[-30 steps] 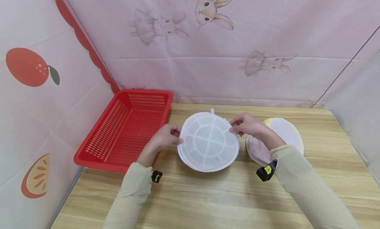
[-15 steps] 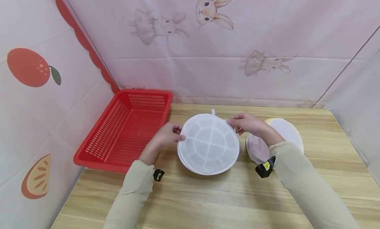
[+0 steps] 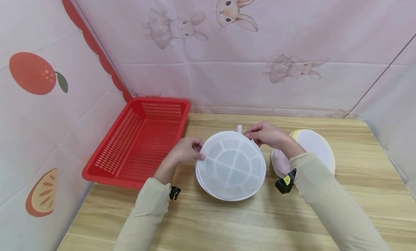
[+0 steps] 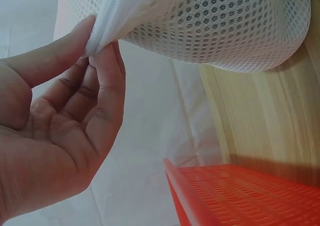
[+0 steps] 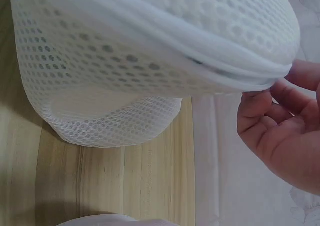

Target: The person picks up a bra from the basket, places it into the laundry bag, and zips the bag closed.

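A white mesh laundry bag (image 3: 231, 166) with a round lid stands on the wooden table between my hands. Its zipper (image 4: 106, 23) runs around the rim, and a small white tab (image 3: 239, 128) sticks up at the back. My left hand (image 3: 187, 150) pinches the rim at the left between thumb and fingers. At the back right, my right hand (image 3: 264, 132) pinches the rim by the zipper; the fingertips are partly hidden in the head view. A narrow dark gap shows along the zipper beside that hand in the right wrist view.
A red plastic basket (image 3: 182, 135) with slotted sides stands at the left, close to my left forearm. Right of the mesh bag, partly behind my right forearm, is a round white bag (image 3: 313, 146) with a yellow edge. Printed cloth walls (image 3: 227, 81) bound the table (image 3: 227, 225).
My right hand has slid left along the back rim of the laundry bag. The lid has shifted a little toward me, and my left hand has moved slightly with it.
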